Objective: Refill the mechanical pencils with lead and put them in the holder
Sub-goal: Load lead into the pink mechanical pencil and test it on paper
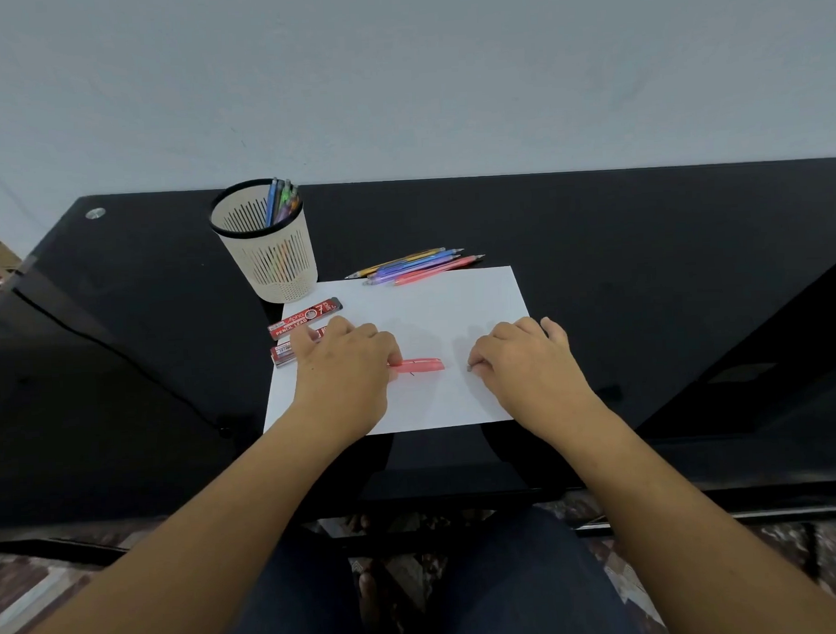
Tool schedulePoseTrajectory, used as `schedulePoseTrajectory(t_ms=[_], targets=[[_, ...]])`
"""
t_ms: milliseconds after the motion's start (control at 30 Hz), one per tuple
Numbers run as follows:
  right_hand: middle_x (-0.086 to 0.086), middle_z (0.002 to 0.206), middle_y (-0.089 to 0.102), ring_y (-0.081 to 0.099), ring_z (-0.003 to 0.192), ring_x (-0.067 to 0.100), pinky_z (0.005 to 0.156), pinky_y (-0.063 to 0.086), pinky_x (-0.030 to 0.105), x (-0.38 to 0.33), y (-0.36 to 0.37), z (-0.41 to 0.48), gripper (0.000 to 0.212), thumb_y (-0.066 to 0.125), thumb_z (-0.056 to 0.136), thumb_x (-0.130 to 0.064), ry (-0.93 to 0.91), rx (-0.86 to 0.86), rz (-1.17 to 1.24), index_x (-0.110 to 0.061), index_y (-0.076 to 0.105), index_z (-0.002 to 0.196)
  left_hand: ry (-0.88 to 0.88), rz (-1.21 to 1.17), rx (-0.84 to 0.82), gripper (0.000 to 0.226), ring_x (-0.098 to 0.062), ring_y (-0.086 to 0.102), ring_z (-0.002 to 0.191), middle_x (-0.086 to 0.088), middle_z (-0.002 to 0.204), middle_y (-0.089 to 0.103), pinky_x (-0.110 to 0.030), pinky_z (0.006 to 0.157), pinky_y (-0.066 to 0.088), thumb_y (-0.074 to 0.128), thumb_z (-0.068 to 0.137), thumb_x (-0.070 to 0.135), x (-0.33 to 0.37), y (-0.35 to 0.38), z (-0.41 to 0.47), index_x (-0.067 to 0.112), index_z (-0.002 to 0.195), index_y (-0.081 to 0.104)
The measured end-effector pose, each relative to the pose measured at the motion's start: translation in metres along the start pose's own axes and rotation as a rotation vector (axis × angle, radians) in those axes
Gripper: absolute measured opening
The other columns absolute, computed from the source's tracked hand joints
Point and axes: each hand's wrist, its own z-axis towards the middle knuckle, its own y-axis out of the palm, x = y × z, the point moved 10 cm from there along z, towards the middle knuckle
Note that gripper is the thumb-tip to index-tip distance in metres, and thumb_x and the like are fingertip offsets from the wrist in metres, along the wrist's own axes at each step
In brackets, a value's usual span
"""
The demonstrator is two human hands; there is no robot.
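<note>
Holder (270, 261), lead boxes (303, 317) at paper's (454, 305) left

Print on the two red lead boxes

The upper lead box (305, 318), lying at the left edge of the white paper (454, 310), carries the brand "Alpha" in script, a large "0.7" beside it, and "PENCIL LEAD" in white capitals along its lower band. Smaller print at its ends is too fine to read. The lower lead box (286, 351), partly under the left hand (346, 368), shows a white label whose characters cannot be made out.
</note>
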Motion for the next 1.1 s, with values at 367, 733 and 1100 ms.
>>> schedulePoseTrajectory(t_ms=[367,733,1100], targets=[[-0.007,0.114,0.054,0.046,0.112,0.015,0.110,0.020,0.040,-0.011,0.003,0.007,0.021,0.043,0.098,-0.022,0.002,0.022,0.021,-0.027,0.057,0.113,-0.002,-0.013,-0.015,0.018,-0.013,0.041,0.112,0.017,0.112,0.056,-0.043,0.094,0.022,0.053,0.095,0.028,-0.002,0.002,0.002,0.038,0.110,0.057],[-0.007,0.120,0.056,0.045,0.118,0.013,0.114,0.011,0.041,-0.021,0.001,0.010,0.022,0.041,0.101,-0.024,-0.010,-0.027,0.056,-0.028,0.053,0.118,-0.005,-0.027,-0.019,0.017,-0.013,0.040,0.113,0.016,0.112,0.056,-0.043,0.094,0.022,0.052,0.096,0.032,-0.004,0.003,0.001,0.038,0.111,0.058],[-0.007,0.114,0.058,0.049,0.114,0.014,0.115,0.009,0.041,-0.023,0.003,0.012,0.022,0.041,0.100,-0.017,-0.004,-0.030,0.071,-0.026,0.053,0.116,0.000,-0.043,-0.008,0.017,-0.012,0.040,0.112,0.017,0.111,0.057,-0.043,0.094,0.022,0.051,0.096,0.033,-0.006,0.000,0.000,0.038,0.110,0.058]])
